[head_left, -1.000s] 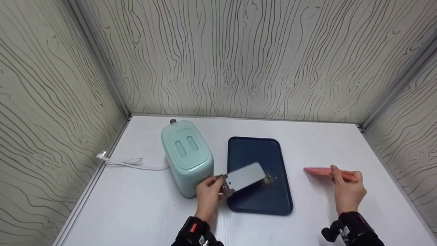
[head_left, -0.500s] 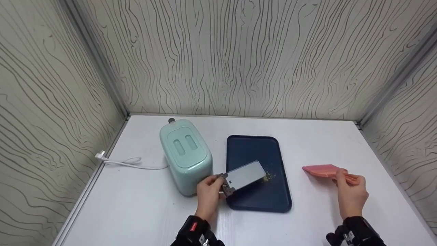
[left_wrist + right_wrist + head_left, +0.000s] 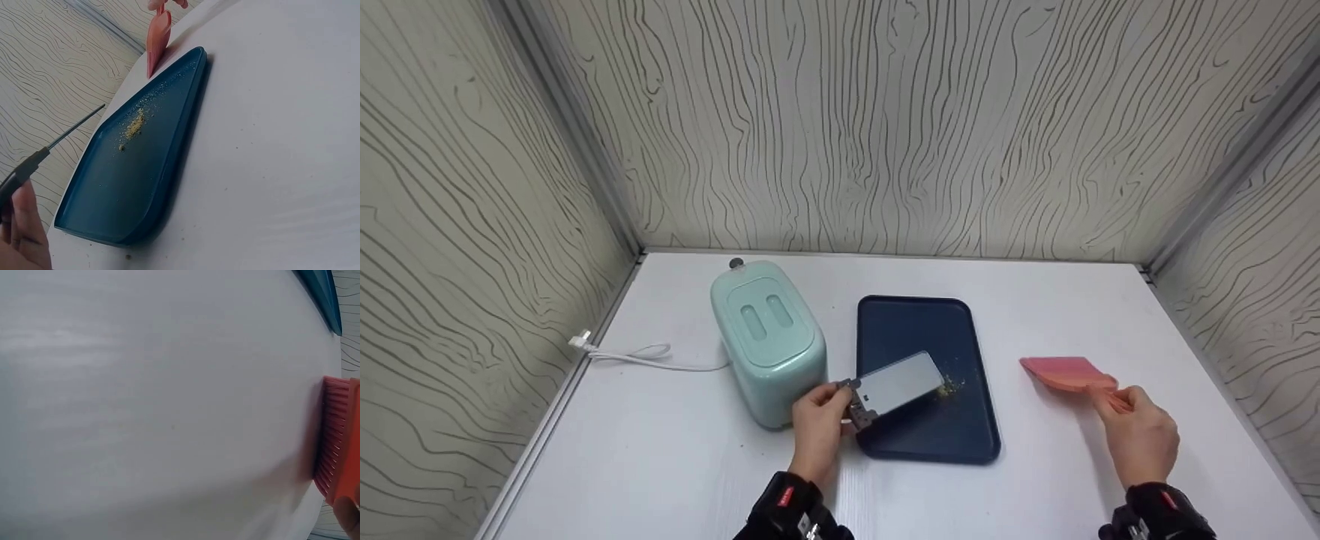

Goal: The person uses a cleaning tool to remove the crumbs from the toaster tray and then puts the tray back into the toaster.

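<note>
My left hand [image 3: 816, 431] pinches the brown end of a flat silver crumb tray [image 3: 901, 384], which is tilted above a dark blue tray [image 3: 911, 324]. Yellowish crumbs [image 3: 134, 126] lie scattered on the blue tray, near the metal plate's far end in the head view. To the right, my right hand [image 3: 1144, 439] grips the handle of a small orange brush [image 3: 1069, 375]. Its pink bristles [image 3: 333, 433] face left and sit close to the white table; whether they touch it I cannot tell. The brush is apart from the blue tray.
A mint-green toaster [image 3: 771, 341] with its top covered stands left of the blue tray, beside my left hand. Its white cord [image 3: 660, 364] and plug lie to the left. Small specks dot the white table [image 3: 270, 146]. Patterned panels [image 3: 855, 127] wall the back and sides.
My right hand has turned the brush, so more of its broad pink side shows, and has shifted slightly right and towards me. The left hand and the crumb tray hold nearly still.
</note>
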The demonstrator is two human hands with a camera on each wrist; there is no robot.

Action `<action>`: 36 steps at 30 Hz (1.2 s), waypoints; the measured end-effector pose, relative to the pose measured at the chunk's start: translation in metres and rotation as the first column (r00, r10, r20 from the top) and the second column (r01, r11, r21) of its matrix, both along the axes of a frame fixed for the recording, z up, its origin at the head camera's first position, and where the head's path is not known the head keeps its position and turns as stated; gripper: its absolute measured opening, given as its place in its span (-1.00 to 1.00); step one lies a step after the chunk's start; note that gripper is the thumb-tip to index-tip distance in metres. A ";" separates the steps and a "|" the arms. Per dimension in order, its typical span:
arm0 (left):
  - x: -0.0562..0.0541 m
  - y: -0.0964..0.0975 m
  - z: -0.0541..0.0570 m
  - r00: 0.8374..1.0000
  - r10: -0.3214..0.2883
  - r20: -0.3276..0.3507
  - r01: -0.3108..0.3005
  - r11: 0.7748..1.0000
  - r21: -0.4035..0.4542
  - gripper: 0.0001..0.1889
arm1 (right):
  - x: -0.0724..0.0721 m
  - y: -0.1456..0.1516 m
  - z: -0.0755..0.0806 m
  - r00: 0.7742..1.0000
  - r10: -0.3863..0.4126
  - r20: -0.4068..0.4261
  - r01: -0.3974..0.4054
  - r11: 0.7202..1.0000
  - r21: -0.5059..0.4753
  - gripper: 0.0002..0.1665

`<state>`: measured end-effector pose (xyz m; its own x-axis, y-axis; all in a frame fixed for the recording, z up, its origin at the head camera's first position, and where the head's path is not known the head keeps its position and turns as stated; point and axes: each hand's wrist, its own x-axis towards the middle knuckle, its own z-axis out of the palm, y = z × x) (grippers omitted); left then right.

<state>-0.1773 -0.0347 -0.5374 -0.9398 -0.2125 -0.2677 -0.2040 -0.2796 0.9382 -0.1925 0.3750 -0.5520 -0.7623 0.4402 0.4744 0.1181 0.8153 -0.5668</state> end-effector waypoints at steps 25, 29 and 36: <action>0.001 0.001 -0.002 1.000 -0.013 -0.002 0.013 0.999 0.045 -0.75 | -0.009 0.002 -0.013 0.829 0.150 0.539 -0.305 0.929 0.209 -0.48; 0.001 0.002 -0.003 1.000 -0.013 -0.004 0.013 0.999 0.048 -0.75 | -0.011 0.002 -0.014 0.814 0.142 0.564 -0.310 0.926 0.214 -0.49; 0.000 0.002 -0.003 1.000 0.011 -0.003 -0.011 0.997 0.077 -0.73 | -0.011 0.005 -0.017 0.809 0.162 0.564 -0.344 0.910 0.231 -0.57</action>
